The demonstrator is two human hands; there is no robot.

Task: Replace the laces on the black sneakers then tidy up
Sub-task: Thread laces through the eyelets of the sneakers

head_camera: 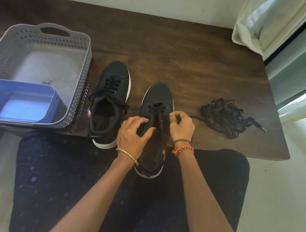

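Two bare forearms reach up from the bottom of the frame over a dark patterned lap toward a dark wooden table (175,56). At far left, a grey perforated basket (71,78) sits on the table's left end, with a blue plastic tub (51,100) in its near corner. Just right of the basket stands the left sneaker (113,83), black with a white sole, toe pointing away and laced across its upper eyelets, loose ends trailing to either side. At centre, the right sneaker (159,97) hangs its heel over the table's near edge; the left hand (133,134), a gold bangle at its wrist, holds the shoe's eyelet flap with curled fingers. Beside it, the right hand (182,125), wearing orange and brown thread bands, pinches a black lace end (177,116) by the shoe's right side. Farther right, a tangled pile of black laces (226,117) lies on the table, and a pale curtain (267,23) hangs at upper right.
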